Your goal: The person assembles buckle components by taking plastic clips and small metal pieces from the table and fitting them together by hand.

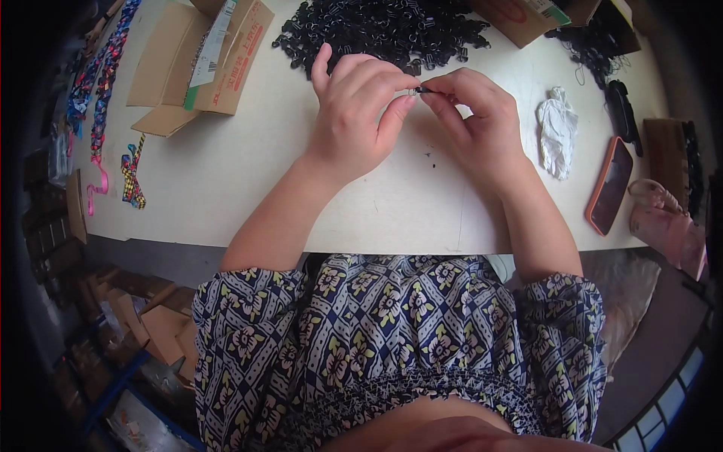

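Note:
Over the table, my left hand and my right hand meet fingertip to fingertip. Between them is a small black piece with a shiny metal end; its exact kind is too small to make out. My left thumb and index finger pinch the metal end, with the other fingers raised. The black end is pinched between the thumb and index finger of my right hand. Just beyond both hands lies a wide heap of small black parts with metal loops.
An open cardboard box stands at the left, beside colourful patterned cords and a patterned bow. To the right are a crumpled white cloth, an orange-edged phone and a pink bag-like item. Another cardboard box sits behind.

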Action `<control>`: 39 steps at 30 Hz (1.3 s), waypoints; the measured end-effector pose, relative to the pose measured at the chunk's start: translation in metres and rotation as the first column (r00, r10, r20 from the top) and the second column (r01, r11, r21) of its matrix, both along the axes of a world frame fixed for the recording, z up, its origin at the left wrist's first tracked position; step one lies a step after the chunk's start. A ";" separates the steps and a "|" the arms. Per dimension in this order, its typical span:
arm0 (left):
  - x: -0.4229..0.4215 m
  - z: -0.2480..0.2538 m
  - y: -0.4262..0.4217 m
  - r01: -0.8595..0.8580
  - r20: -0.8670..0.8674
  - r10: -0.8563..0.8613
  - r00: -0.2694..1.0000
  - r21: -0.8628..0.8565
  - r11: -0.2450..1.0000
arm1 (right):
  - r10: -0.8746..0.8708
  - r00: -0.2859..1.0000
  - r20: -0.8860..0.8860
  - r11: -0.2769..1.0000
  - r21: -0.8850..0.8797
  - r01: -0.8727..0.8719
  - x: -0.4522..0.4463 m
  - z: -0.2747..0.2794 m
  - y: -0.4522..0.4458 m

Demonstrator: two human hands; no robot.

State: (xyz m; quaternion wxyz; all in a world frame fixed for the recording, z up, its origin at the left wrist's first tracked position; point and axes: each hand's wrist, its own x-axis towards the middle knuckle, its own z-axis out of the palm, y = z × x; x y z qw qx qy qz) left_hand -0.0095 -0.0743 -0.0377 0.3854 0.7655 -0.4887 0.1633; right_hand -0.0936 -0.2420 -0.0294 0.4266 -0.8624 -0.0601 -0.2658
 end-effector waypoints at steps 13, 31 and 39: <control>-0.001 0.002 -0.001 -0.046 0.070 0.045 0.997 0.019 0.999 | 0.014 1.000 0.024 0.999 -0.043 -0.013 0.000 0.002 0.000; -0.005 0.004 -0.001 -0.008 0.026 0.005 1.000 0.116 0.993 | -0.005 1.000 -0.025 1.000 0.017 0.006 -0.001 0.003 0.001; -0.003 -0.002 -0.002 -0.002 0.025 0.000 1.000 0.046 0.999 | -0.019 0.999 -0.031 0.997 0.068 0.021 0.000 0.001 0.002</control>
